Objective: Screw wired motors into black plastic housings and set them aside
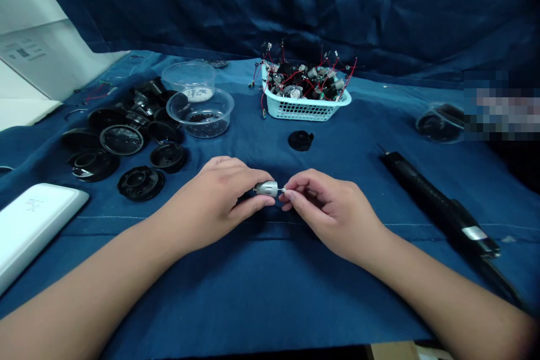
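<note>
A small silver cylindrical motor (pixel 267 188) is held just above the blue cloth at the centre. My left hand (pixel 219 194) is closed round its left end, thumb and fingers gripping the body. My right hand (pixel 327 205) pinches at the motor's right tip, where a thin shaft sticks out; whatever sits between those fingertips is too small to make out. A single black plastic part (pixel 300 140) lies on the cloth behind the hands.
A white basket (pixel 306 106) of motors with red wires stands at the back. Two clear bowls (pixel 200 109) and several black round housings (pixel 126 140) lie at the left. A black electric screwdriver (pixel 439 205) lies at the right, a white flat device (pixel 29 225) at the left edge.
</note>
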The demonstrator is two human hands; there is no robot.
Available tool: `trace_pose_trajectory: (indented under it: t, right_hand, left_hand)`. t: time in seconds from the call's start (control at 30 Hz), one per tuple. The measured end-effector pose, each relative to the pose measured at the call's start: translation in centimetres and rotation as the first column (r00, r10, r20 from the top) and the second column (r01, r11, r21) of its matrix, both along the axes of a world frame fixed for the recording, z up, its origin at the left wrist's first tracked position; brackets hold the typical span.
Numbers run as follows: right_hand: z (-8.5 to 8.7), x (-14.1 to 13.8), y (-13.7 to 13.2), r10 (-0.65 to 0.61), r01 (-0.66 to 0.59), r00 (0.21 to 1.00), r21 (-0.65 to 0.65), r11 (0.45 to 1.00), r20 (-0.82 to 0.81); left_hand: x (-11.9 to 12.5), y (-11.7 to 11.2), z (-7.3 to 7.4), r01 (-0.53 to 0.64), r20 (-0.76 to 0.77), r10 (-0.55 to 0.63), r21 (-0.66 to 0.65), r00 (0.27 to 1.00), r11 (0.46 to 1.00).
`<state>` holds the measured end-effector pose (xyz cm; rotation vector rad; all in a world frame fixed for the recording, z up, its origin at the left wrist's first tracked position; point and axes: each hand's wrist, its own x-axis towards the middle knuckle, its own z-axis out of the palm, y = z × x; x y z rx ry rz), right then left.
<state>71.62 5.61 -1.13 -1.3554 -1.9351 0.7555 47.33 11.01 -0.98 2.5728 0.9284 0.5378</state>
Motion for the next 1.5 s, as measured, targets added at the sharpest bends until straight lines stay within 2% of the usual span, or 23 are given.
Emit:
trace_pose_trajectory:
  t: [0.1,0.23,0.3,0.43,0.63,0.77,0.9,1.03,1.13,1.2,1.33,1.5]
  right_hand:
    - [-0.1,-0.1,-0.1,-0.021,0.021,0.999,-0.008,1.000,-0.025]
    - [0.0,-0.2,-0.3,-0.016,0.005,0.983,-0.059,0.998,-0.181]
    - [0.1,-0.2,-0.6,-0.006,0.003,0.975,-0.016,1.000,-0.223]
    - [0.2,-0.1,-0.8,0.002,0.017,0.993,0.165,0.986,-0.116]
    - [-0.4,0.5,0.2,-0.049,0.025,0.991,0.195,0.981,0.122]
    - [-0.8,0.5,0.7,0.028,-0.058,0.980,0.148,0.987,0.196]
    - [-1.0,-0.5,0.5,0.136,-0.181,0.955,0.152,0.972,0.264]
    - [-1.5,-1.7,0.3,0.289,-0.392,0.866,0.195,0.899,0.407]
    - [-2.2,-2.1,0.6,0.363,-0.491,0.796,0.166,0.855,0.485]
    - [-2.6,-2.2,0.8,0.356,-0.468,0.803,0.136,0.873,0.478]
    - [-2.7,-2.3,0.8,0.297,-0.356,0.877,0.096,0.930,0.379]
    - [-2.6,-2.3,1.0,0.200,-0.231,0.948,0.100,0.968,0.249]
  left_hand:
    - [0.0,-0.1,0.0,-0.001,0.015,0.001,-0.004,1.000,1.000]
    - [0.1,-0.4,0.5,0.023,0.108,-0.017,-0.047,0.994,0.999]
    - [0.2,-0.6,0.8,0.031,0.151,-0.020,-0.069,0.988,0.997]
    - [0.3,-0.8,1.1,0.010,0.173,0.007,-0.099,0.985,0.995]
    - [0.2,-0.3,0.2,-0.065,0.060,0.066,-0.019,0.996,0.998]
    - [-0.1,0.0,-0.4,-0.096,-0.059,0.097,0.025,0.993,0.995]
    - [-0.2,0.2,-0.1,-0.193,-0.056,0.198,0.075,0.979,0.978]
    - [0.0,0.2,0.6,-0.331,0.006,0.331,0.056,0.944,0.942]
    - [0.3,0.2,0.9,-0.357,0.022,0.357,0.027,0.934,0.934]
    - [0.4,0.1,0.9,-0.341,0.027,0.340,0.008,0.940,0.940]
    - [0.2,0.0,0.7,-0.253,0.046,0.255,-0.037,0.966,0.967]
    - [0.1,-0.1,0.2,-0.183,0.062,0.187,-0.062,0.980,0.981]
